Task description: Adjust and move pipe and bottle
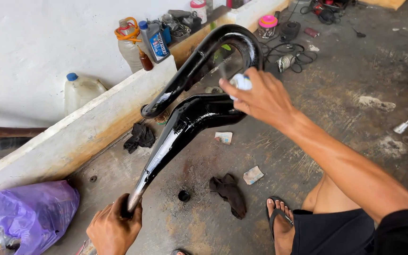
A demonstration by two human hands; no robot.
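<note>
Exhaust pipe (185,120), glossy black, raised over concrete floor (345,94). Near end gripped by left hand (114,229). Farther up, right hand (260,97) closed around small white can (242,82) beside pipe's bend. Dark rag (230,193) below.

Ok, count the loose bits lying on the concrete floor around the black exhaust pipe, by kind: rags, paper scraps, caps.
Dark rags: 2, one by the ledge, one near the foot
Paper scraps: 2, one under the pipe bend, one further right
Small black caps: 1
Total: 5
</note>
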